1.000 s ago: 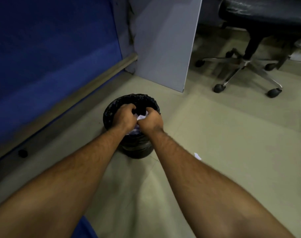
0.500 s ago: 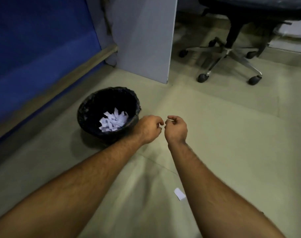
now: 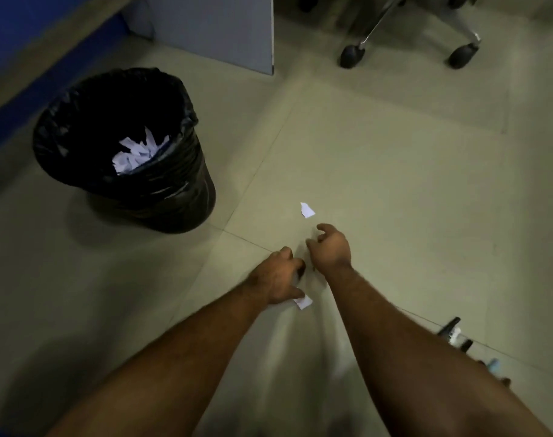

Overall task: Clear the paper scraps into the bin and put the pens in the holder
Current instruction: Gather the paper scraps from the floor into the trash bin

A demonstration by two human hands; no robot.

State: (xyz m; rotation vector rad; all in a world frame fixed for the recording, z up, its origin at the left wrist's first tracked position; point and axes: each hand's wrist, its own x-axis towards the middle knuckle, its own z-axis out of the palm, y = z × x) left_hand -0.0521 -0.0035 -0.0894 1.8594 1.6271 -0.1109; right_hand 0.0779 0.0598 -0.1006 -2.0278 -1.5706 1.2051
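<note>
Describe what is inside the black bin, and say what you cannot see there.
Inside the bin, lined with a black bag, lies a pile of white paper scraps. Its near wall and deep shadow hide the bottom, so anything beneath the scraps cannot be seen.

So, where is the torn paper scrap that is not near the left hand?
In the head view the torn paper scrap lies on the floor just beyond the right hand, to the right of the bin.

glossy black plastic is lining the bin (image 3: 161, 184); white paper scraps (image 3: 136, 152) are lying inside; the floor (image 3: 395, 168) is looking smooth, matt.
</note>
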